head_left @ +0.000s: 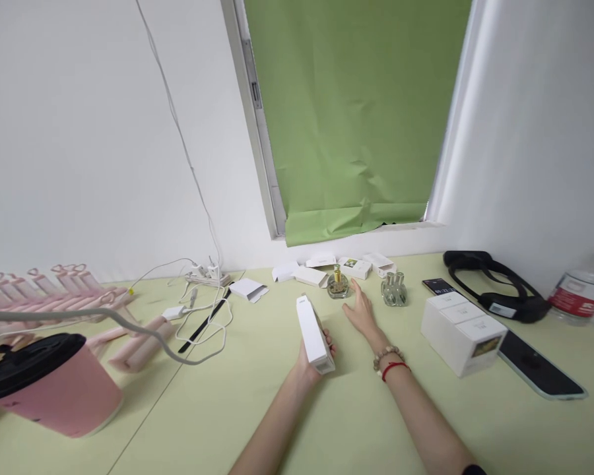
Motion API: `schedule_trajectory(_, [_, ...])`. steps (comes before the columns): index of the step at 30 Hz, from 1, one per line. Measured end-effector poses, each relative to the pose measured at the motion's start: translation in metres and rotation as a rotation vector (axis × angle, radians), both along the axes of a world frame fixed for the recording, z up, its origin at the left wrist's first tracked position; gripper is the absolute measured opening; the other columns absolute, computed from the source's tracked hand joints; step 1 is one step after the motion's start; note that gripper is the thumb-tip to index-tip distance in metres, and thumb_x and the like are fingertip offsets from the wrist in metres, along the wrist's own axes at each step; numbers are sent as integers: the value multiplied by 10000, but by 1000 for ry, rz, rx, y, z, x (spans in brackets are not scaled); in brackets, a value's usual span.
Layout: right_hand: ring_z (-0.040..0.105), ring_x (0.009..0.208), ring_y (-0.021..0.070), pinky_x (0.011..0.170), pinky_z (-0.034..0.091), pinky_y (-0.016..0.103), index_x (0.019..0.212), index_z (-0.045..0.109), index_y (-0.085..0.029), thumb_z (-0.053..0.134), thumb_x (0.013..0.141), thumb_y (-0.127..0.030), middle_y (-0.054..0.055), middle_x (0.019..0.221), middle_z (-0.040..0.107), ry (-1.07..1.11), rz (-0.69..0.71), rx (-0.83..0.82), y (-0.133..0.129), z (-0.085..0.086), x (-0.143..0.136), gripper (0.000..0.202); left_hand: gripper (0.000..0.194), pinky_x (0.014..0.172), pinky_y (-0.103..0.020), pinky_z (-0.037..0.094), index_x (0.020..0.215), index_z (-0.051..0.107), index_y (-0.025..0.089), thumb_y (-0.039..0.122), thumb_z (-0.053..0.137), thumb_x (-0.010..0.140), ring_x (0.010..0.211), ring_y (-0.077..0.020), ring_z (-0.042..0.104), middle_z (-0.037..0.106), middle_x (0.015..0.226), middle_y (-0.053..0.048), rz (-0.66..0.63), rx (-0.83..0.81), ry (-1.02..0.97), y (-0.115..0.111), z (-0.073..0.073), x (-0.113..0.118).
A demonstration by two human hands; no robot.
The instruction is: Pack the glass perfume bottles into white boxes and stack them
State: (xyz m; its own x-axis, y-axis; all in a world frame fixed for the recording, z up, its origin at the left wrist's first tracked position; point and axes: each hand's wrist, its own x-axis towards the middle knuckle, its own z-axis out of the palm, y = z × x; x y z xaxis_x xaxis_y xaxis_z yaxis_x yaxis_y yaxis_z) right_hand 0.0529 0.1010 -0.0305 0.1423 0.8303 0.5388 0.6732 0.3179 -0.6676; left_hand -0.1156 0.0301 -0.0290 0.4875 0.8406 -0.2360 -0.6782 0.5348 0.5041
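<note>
My left hand (313, 359) is wrapped round a long white box (314, 333), tilted above the table with an open flap at its far end. My right hand (360, 311) has its fingers apart and holds nothing; its fingertips are just right of a clear glass bottle (337, 285) with a gold neck. To the right of that hand stand several small glass bottles (394, 290) in a cluster. Behind them lie small white boxes, among them an opened one (311, 276) and one with a printed picture (355, 267). Three closed white boxes (462, 333) stand together at the right.
A pink cup (59, 389) with a black lid stands front left, near pink tubes (141, 343) and white cables (222, 330). Another white box (249, 289) lies behind. At the right are two phones (539, 366) (438, 286), a black headset (515, 303) and a water bottle (581, 287).
</note>
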Motion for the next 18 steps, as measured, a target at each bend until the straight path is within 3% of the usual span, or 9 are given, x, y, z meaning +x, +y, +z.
schedule_trajectory(3, [481,1125,231,937,362,401,1285,354,-171,434,705,-176,105,1199,548,8,-112,79,-2,5,0,585,129,503,-245,455,723,561,122,243,537,758,499,-153,593,600,571,-49,-13,6,-2,1,-1,-1])
schedule_trajectory(7, [476,1078,235,910,339,395,1086,516,-170,411,724,-168,105,1113,564,88,-365,214,-7,15,7,376,129,502,-243,464,714,561,129,239,519,766,495,-142,582,594,565,-42,8,-15,36,-2,5,-1])
schedule_trajectory(11, [458,1056,269,873,323,416,981,562,-177,443,735,-209,110,1075,537,166,-610,246,-13,21,22,275,153,469,-234,461,691,548,138,227,477,793,470,-137,567,573,535,-34,49,-66,86,-6,16,2])
schedule_trajectory(14, [421,1094,299,883,309,433,1079,519,-175,515,712,-268,135,1151,484,207,-748,249,-16,21,37,379,220,454,-226,458,667,543,142,233,428,830,451,-132,559,560,516,-32,57,-78,94,-8,22,4])
schedule_trajectory(18, [368,1127,345,918,285,455,1223,398,-137,648,605,-327,198,1218,408,249,-863,188,-15,16,52,693,269,450,-217,457,659,548,134,227,388,854,450,-130,558,558,511,-39,66,-81,103,-11,25,5])
